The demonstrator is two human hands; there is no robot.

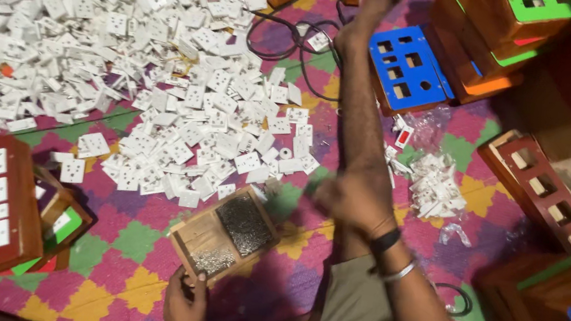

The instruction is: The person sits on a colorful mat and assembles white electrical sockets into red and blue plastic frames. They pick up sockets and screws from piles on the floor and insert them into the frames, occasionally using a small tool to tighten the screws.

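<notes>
Left hand (184, 308) grips the near corner of the screw tray (223, 233). Right hand (355, 197), right of the tray, is blurred; I cannot tell its fingers' state.

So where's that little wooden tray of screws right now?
The wooden tray of screws sits low in the middle of the head view on the patterned mat, just below the white socket pile, with the left hand touching its near corner.
</notes>
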